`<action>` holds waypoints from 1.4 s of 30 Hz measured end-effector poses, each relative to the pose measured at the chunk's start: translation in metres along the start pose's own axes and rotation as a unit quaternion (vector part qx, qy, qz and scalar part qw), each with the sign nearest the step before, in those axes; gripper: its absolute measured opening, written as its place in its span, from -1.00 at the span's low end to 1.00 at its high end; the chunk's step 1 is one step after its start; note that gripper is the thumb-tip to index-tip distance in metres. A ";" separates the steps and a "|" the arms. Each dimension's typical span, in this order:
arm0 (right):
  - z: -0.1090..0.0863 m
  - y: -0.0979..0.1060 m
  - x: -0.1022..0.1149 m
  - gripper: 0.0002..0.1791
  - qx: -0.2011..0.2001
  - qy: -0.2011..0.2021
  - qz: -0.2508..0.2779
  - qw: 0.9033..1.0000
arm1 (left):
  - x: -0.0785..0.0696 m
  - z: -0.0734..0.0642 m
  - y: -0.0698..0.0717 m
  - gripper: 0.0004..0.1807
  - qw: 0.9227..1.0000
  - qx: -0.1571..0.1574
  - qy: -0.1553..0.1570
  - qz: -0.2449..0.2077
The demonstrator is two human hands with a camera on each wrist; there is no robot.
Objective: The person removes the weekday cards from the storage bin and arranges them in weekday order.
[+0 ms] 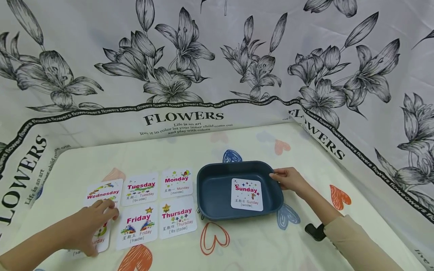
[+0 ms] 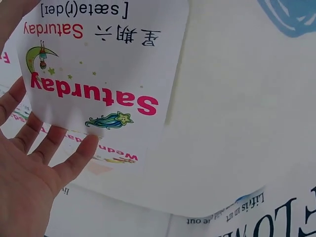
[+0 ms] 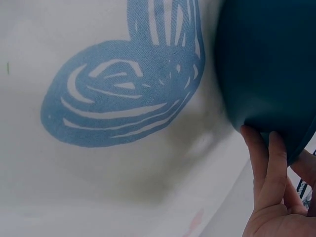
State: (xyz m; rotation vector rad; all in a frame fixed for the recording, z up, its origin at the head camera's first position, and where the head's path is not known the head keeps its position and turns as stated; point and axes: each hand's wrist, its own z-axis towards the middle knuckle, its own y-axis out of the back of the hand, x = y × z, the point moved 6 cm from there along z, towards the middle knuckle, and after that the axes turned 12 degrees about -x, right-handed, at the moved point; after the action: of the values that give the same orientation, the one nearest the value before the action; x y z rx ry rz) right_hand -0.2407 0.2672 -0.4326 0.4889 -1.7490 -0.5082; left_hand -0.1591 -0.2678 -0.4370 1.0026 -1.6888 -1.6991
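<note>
My left hand (image 1: 86, 226) holds the white Saturday card (image 2: 98, 69) at the lower left, its thumb at one edge and fingertips at the opposite edge. In the head view the hand covers most of that card. At the right end of a dark blue rectangular tray (image 1: 211, 195), my right hand (image 1: 291, 180) grips the rim, with fingers on the outer wall and thumb on top. Inside the tray lies the Sunday card (image 1: 247, 194). Beside the left hand are the Wednesday card (image 1: 105, 190) and the Friday card (image 1: 137, 227).
Between the hands, the Tuesday card (image 1: 139, 189), Monday card (image 1: 176, 183) and Thursday card (image 1: 178, 218) lie left of the tray. A small black object (image 1: 315, 232) is by the right sleeve. Flower-printed cloth (image 1: 190, 135) rises behind the heart-patterned table cover (image 1: 257, 244).
</note>
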 end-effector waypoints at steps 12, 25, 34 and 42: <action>-0.002 0.000 0.001 -0.45 -0.003 -0.006 -0.012 1.000 | 0.003 -0.006 -0.006 -0.12 0.999 -0.034 -0.002 -0.018; -0.001 0.000 0.001 -0.46 -0.004 -0.009 -0.003 1.000 | 0.013 -0.014 -0.009 0.03 0.995 -0.001 0.088 -0.053; 0.000 0.000 -0.001 -0.48 -0.007 -0.008 0.001 1.000 | 0.014 -0.015 -0.011 0.09 0.998 -0.037 0.046 -0.033; 0.001 0.001 -0.001 -0.47 -0.006 -0.008 -0.004 1.000 | 0.007 -0.004 0.022 -0.04 0.981 -0.185 -0.054 0.030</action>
State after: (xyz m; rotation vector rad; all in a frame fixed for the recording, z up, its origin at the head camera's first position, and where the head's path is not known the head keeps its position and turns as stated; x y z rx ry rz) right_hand -0.2413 0.2687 -0.4335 0.4844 -1.7582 -0.5295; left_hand -0.1629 -0.2775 -0.4161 0.6909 -1.3774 -1.9622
